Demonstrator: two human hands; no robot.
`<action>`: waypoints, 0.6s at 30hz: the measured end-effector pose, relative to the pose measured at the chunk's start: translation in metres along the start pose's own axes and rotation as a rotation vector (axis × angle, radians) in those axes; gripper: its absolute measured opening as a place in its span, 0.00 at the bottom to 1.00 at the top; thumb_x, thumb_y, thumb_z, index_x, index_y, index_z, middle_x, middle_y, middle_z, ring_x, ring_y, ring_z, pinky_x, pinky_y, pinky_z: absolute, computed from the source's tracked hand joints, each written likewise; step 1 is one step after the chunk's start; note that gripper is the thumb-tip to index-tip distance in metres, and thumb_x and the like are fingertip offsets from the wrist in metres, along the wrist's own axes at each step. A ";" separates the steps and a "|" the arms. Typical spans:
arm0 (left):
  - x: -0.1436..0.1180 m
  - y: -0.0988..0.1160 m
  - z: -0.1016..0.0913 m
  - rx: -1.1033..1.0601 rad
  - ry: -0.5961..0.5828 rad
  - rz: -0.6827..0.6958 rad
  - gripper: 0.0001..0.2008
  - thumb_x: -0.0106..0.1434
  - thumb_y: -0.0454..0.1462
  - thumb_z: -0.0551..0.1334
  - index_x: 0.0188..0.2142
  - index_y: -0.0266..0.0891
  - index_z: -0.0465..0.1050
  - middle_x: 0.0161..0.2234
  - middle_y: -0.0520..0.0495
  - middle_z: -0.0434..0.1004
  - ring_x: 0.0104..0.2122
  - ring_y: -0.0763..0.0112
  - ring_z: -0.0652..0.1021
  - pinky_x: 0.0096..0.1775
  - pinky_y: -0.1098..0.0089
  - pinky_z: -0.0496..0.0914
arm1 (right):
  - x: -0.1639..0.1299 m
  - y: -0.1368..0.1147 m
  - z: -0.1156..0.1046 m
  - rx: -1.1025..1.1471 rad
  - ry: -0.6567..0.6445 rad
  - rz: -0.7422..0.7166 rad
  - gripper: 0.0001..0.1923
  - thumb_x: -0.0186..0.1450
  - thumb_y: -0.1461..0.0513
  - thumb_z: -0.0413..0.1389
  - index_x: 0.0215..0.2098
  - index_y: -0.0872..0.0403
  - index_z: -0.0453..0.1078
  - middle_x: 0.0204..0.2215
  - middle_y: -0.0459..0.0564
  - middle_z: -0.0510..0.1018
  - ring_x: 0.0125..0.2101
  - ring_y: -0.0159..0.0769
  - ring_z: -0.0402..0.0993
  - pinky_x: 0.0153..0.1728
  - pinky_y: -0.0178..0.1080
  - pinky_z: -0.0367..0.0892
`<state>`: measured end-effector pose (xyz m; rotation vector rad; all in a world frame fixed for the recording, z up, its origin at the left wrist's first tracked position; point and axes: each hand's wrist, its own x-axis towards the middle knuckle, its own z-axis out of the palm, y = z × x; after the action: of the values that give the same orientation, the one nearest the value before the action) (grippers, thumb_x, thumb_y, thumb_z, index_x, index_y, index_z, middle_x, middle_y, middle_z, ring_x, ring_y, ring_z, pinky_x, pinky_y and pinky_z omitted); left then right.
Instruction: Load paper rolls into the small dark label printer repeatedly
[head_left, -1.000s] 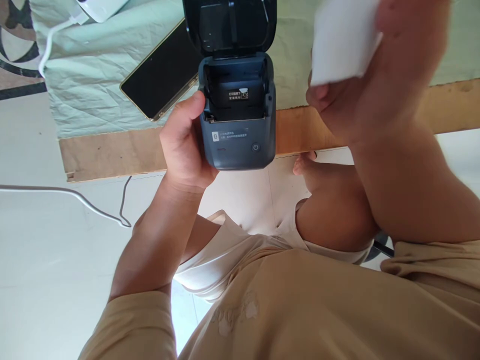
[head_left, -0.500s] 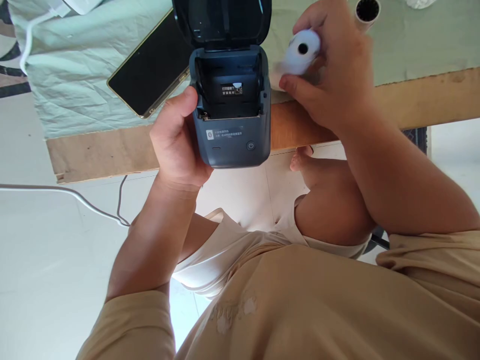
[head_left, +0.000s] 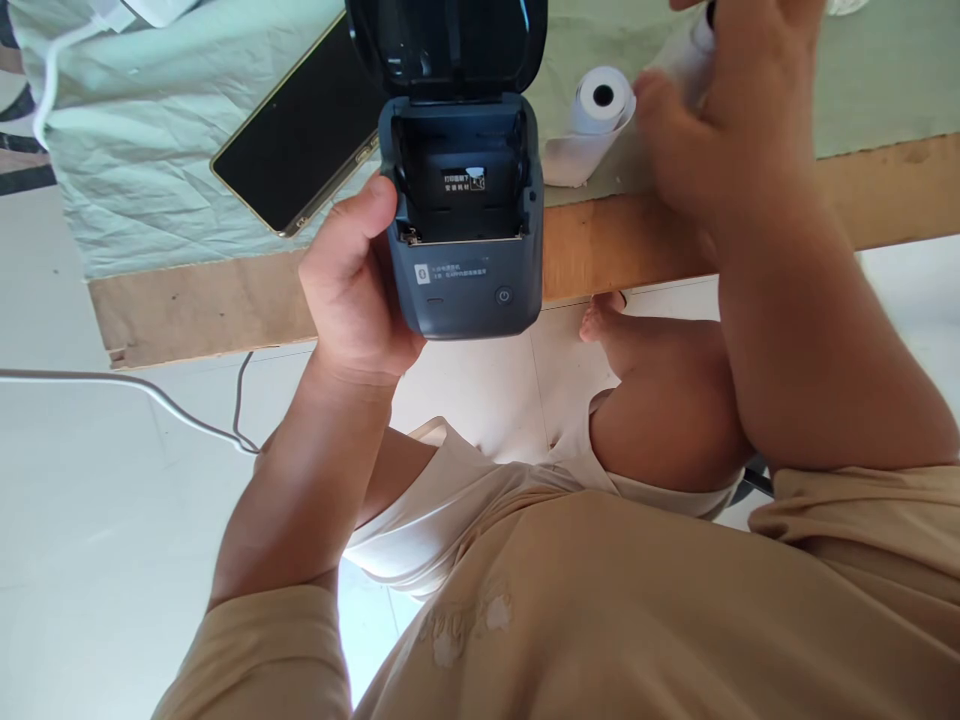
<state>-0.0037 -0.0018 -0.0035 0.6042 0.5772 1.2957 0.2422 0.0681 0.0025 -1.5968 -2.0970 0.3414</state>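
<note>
My left hand (head_left: 349,290) grips a dark blue-grey label printer (head_left: 465,280) by its left side, above the table's front edge. Its lid (head_left: 446,40) stands open and the paper bay inside is empty, showing a small printed sticker. A white paper roll (head_left: 600,100) with a loose tail lies on the green cloth just right of the printer. My right hand (head_left: 735,120) is blurred, farther back and to the right of that roll, against a second white roll (head_left: 701,45) at the top edge. Whether it grips that roll is unclear.
A black phone (head_left: 300,140) lies on the wrinkled green cloth (head_left: 150,180) left of the printer. The cloth covers a wooden table (head_left: 225,300). A white cable (head_left: 150,390) runs over the tiled floor. My knee and foot are under the table.
My right hand set the white roll down on the cloth beside the printer, let go and moved back and right. The printer and my left hand have barely shifted.
</note>
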 end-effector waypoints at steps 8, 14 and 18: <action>-0.004 0.001 0.010 -0.019 0.047 -0.030 0.14 0.70 0.41 0.58 0.36 0.36 0.80 0.38 0.47 0.85 0.61 0.54 0.73 0.63 0.57 0.70 | 0.000 -0.008 0.008 -0.053 0.143 0.126 0.29 0.60 0.70 0.52 0.60 0.55 0.66 0.53 0.60 0.71 0.54 0.44 0.70 0.55 0.45 0.68; -0.002 0.002 0.002 0.044 0.009 -0.019 0.15 0.69 0.42 0.56 0.37 0.39 0.80 0.42 0.47 0.84 0.63 0.48 0.71 0.62 0.55 0.70 | 0.010 -0.005 0.007 0.829 0.174 0.484 0.24 0.61 0.67 0.43 0.54 0.47 0.63 0.44 0.44 0.78 0.38 0.33 0.77 0.23 0.35 0.62; -0.002 0.000 0.004 0.083 0.036 -0.030 0.15 0.70 0.43 0.56 0.37 0.40 0.79 0.45 0.45 0.83 0.59 0.49 0.74 0.58 0.57 0.71 | 0.008 -0.013 -0.001 0.975 0.010 0.596 0.11 0.63 0.64 0.46 0.41 0.50 0.66 0.39 0.48 0.77 0.35 0.33 0.78 0.20 0.33 0.63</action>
<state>-0.0017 -0.0038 -0.0007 0.6393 0.6700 1.2610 0.2299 0.0721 0.0113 -1.4830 -1.0466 1.2998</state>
